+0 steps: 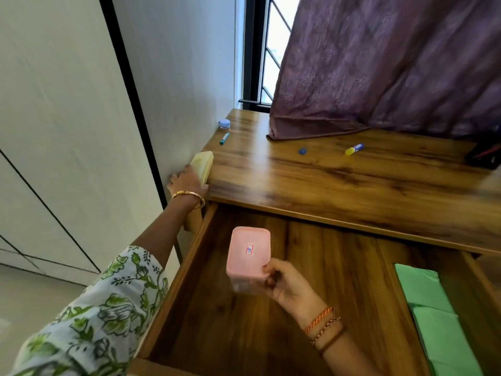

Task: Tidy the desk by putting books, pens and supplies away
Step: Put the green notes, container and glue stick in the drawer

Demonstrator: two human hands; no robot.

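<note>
The right hand [284,283] grips a pink-lidded container [248,257] by its side, above the open drawer [311,280]. It looks light, rigid, smooth plastic, so a hold across the walls below the lid suits it. The left hand [187,180] holds a pale yellow box [203,165] at the counter [339,172] edge.

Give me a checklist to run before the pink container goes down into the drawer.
1. Right hand grips pink container: ok.
2. Container lid on: ok.
3. Drawer open, bare wood below container: ok.
4. Green folders lie off to the right of the drop spot: ok.
5. Left hand on yellow box at desk edge; firmness of grip: cannot tell.
6. Desk tidied: not ok, glue stick and pen remain.
</note>
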